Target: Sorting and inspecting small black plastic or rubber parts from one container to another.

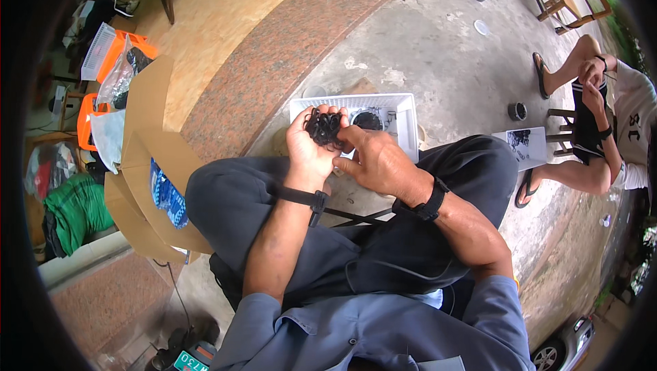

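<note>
A clump of small black curled pieces (pixel 324 127), looking like rubber rings, rests in my left hand (pixel 307 157), which is turned palm up and cupped around it. My right hand (pixel 384 166) is at the clump's right side, its fingers bent and the index fingertip touching the pieces. Whether a single piece is pinched there is hidden by the fingers. Just beyond both hands is a white plastic basket (pixel 413 125). Inside it are a round dark heap of similar pieces (pixel 367 121) and some scattered black bits.
An open cardboard box (pixel 147 108) stands left of my knee, holding a blue packet (pixel 168 196). At right a seated person (pixel 626 121) has a white tray (pixel 537 155) of black pieces nearby. A small dark cup (pixel 517 111) and a wooden chair (pixel 564 2) stand on the concrete.
</note>
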### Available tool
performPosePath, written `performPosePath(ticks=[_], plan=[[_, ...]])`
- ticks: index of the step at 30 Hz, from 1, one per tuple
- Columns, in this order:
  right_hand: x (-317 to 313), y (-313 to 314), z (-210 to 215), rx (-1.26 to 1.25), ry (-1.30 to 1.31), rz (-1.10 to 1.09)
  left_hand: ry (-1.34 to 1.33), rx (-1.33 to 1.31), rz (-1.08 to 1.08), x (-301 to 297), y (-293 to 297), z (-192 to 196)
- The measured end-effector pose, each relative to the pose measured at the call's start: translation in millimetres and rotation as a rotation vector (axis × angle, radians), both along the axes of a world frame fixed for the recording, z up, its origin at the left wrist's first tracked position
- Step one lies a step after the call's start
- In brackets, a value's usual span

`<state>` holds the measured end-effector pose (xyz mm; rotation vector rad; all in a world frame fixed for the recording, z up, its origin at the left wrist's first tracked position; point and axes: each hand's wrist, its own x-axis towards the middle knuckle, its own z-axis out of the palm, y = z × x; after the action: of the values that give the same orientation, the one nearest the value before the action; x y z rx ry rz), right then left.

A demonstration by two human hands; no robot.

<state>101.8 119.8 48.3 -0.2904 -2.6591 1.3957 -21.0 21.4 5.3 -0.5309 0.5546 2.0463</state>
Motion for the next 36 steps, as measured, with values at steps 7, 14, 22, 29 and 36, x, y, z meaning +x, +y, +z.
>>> performPosePath(ticks=[7, 14, 22, 29, 36], plan=[[-3, -1, -4, -0.081, 0.087, -0.068, 0.050, 0.007, 0.001, 1, 2, -9], [-7, -1, -12, 0.043, 0.135, -0.114, 0.071, 0.061, 0.023, 5, 3, -11], [-3, 8, 1, -0.069, 0.127, -0.149, -0.015, 0.039, 0.023, 5, 2, -11], [3, 27, 21, -0.087, 0.043, -0.254, -0.080, 0.112, -0.010, 3, -3, -12], [8, 39, 13, 0.204, -0.011, -0.238, -0.020, 0.165, -0.059, 0, -7, -16]])
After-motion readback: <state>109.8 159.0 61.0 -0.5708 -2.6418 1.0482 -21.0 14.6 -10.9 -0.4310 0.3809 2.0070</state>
